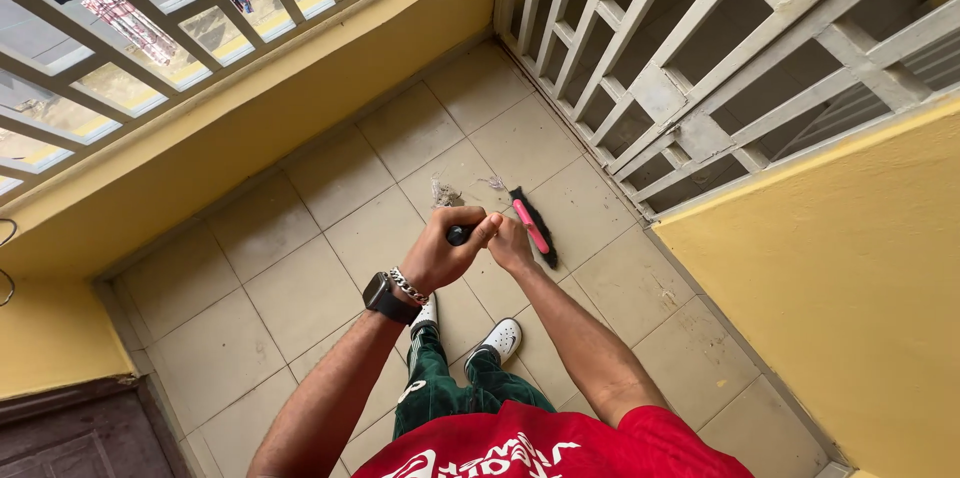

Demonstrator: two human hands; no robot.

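Note:
I look straight down at a tiled balcony floor (300,278). My left hand (445,253), with a dark watch and a chain bracelet on the wrist, is closed around the dark top end of a broom handle (458,234). My right hand (512,243) grips the same handle just below it. The broom head (535,228), pink with black bristles, rests on the tiles beyond my hands. A small heap of grey dust and debris (445,195) lies just left of the bristles. My white shoes (500,340) stand under my arms.
A yellow low wall with white metal bars (200,48) runs along the left. A white barred gate (650,68) closes the far corner. A yellow wall (850,288) stands at the right and a dark door (70,438) at the lower left.

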